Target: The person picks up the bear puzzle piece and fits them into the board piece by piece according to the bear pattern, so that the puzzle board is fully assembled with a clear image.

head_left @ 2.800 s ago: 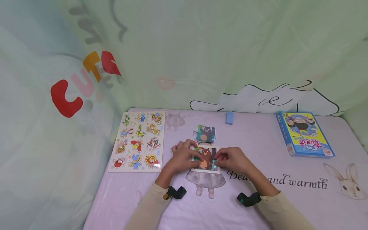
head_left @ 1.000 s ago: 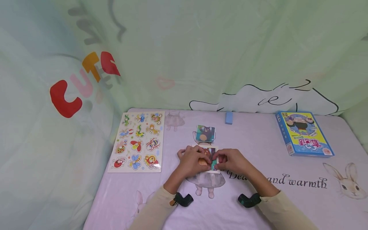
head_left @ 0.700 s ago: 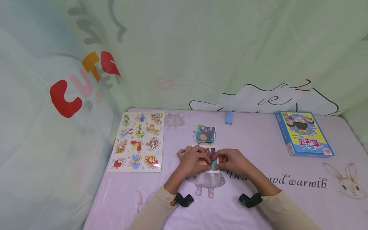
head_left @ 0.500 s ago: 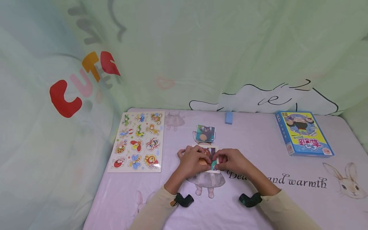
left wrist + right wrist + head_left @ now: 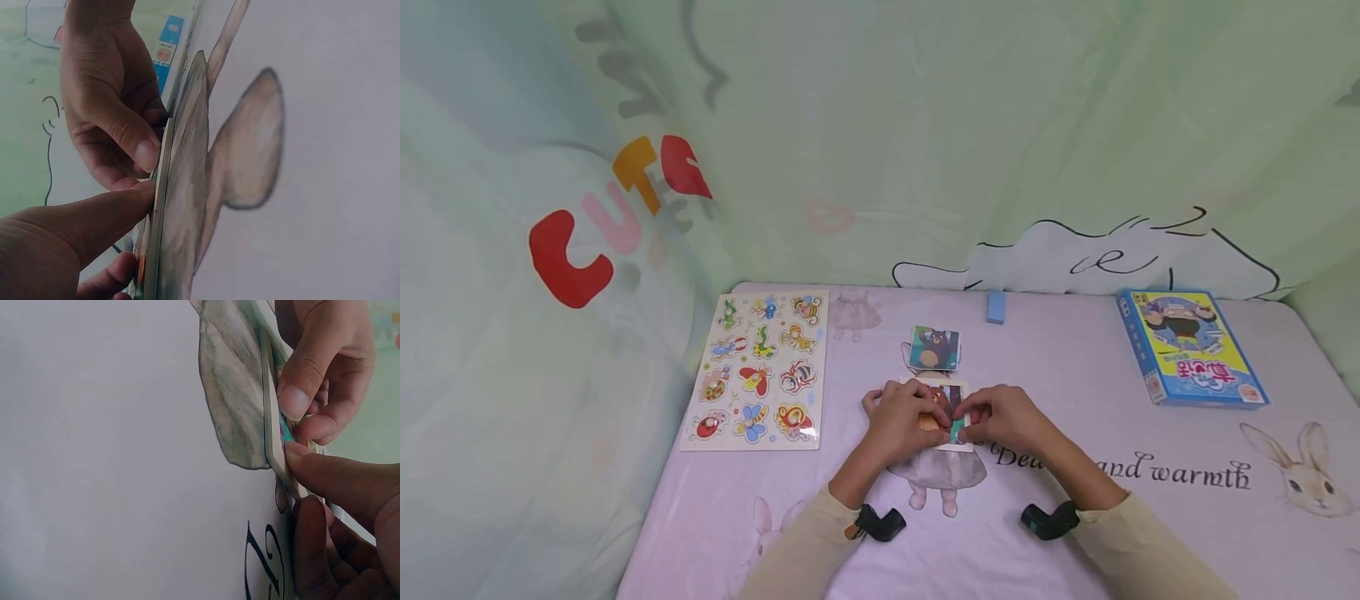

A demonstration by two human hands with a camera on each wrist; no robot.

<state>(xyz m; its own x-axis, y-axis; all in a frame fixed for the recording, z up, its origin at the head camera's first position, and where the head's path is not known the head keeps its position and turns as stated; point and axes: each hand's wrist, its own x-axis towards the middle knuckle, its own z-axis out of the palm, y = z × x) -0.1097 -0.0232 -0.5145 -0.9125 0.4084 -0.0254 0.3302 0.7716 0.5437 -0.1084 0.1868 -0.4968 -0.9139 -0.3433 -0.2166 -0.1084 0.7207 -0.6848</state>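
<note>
A small jigsaw puzzle of a brown bear (image 5: 937, 396), in a pale frame tray (image 5: 956, 448), lies flat before me. My left hand (image 5: 902, 421) reaches over its left half, thumb and forefinger gripping at the middle pieces and covering part of the bear. At the right side my right hand (image 5: 1011, 421) holds the puzzle between thumb and forefinger, by a teal piece (image 5: 957, 427). In the left wrist view both thumbs touch the puzzle (image 5: 159, 206), seen nearly edge-on. Which single piece lies under each fingertip is hidden.
A card with a similar bear (image 5: 935, 349) lies just beyond the puzzle. On the left is a peg board of insects (image 5: 767, 371). A blue block (image 5: 996, 307) rests near the back edge, and a blue and yellow box (image 5: 1193, 348) lies at the right.
Since the earliest frame my left hand has moved right and inward, over the bear. The right hand has shifted only slightly. Over the last second both hands stay almost still.
</note>
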